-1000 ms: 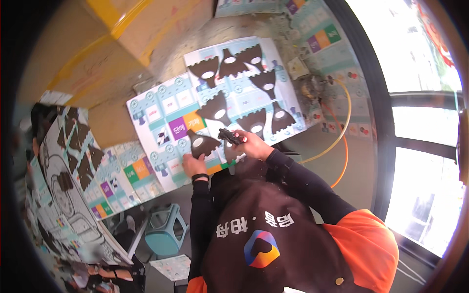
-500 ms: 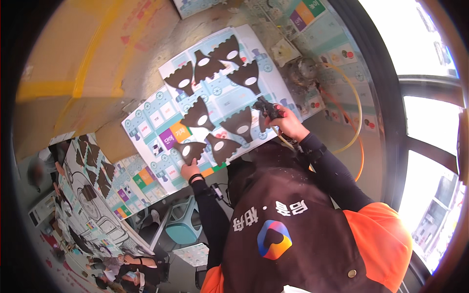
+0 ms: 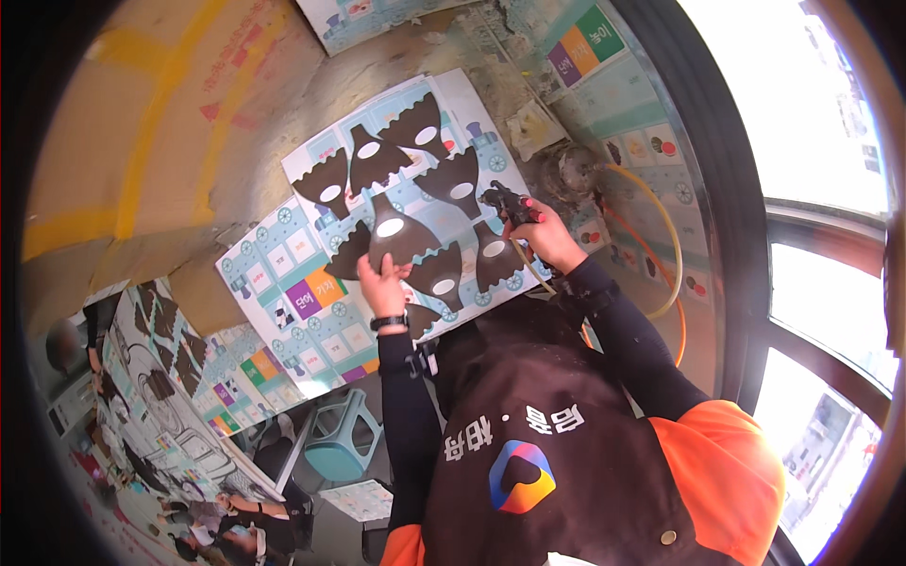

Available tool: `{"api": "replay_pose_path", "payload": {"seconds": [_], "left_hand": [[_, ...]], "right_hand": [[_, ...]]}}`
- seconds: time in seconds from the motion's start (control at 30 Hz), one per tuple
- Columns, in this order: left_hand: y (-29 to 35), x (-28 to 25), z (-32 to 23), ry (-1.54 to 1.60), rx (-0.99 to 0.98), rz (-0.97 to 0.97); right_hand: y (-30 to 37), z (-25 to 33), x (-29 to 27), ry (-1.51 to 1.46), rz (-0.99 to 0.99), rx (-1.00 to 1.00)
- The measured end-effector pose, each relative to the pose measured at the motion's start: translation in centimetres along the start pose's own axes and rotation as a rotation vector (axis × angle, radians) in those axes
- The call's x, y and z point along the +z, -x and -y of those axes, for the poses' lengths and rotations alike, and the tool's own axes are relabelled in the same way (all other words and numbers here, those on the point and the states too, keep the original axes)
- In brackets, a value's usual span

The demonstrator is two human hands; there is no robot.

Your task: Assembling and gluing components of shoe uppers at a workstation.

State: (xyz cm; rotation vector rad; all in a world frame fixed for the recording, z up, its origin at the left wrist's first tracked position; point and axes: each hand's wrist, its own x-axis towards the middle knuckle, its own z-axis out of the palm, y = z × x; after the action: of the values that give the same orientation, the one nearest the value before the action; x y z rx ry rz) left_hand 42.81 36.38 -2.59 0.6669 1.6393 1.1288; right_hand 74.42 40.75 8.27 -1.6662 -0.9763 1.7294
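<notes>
Several dark brown fan-shaped pieces (image 3: 453, 184) with scalloped edges and white ovals lie on a printed pale-blue board (image 3: 269, 307). My left hand (image 3: 382, 288) is closed on the wavy lower edge of one such fan-shaped piece (image 3: 411, 243), which overlaps its neighbours with its narrow end toward the far side. In my right hand (image 3: 550, 241) is a small black spray gun (image 3: 510, 204) with red knobs and a thin hose. Its front end points left over the right part of the board, apart from the held piece. My palm hides part of the gun's grip.
Yellow and orange hoses (image 3: 676, 255) loop at the right beside a dirty round metal fitting (image 3: 570, 174). A taped cardboard sheet (image 3: 179, 123) stands at the far left. A teal stool (image 3: 342, 439) is below the board, and other people work at the lower left.
My left hand has brought a fan-shaped piece from the near left edge to the middle of the board. My right hand still holds the spray gun in about the same place. The view has shifted slightly.
</notes>
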Motion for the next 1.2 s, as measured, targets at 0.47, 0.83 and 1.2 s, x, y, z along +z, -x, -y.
{"api": "replay_pose_path", "payload": {"seconds": [0.47, 0.83, 1.2], "left_hand": [[-7.6, 10.3, -3.1, -1.276, 0.834, 0.267], [-8.3, 11.3, -2.3, -1.339, 0.707, 0.385], [-8.1, 11.3, -2.1, -1.282, 0.677, 0.415]], "right_hand": [[-8.3, -2.1, 2.7, 0.265, -0.173, -0.2], [-9.6, -0.9, 2.5, 0.29, 0.014, -0.046], [-9.4, -1.0, 2.0, 0.271, 0.02, -0.007]]}}
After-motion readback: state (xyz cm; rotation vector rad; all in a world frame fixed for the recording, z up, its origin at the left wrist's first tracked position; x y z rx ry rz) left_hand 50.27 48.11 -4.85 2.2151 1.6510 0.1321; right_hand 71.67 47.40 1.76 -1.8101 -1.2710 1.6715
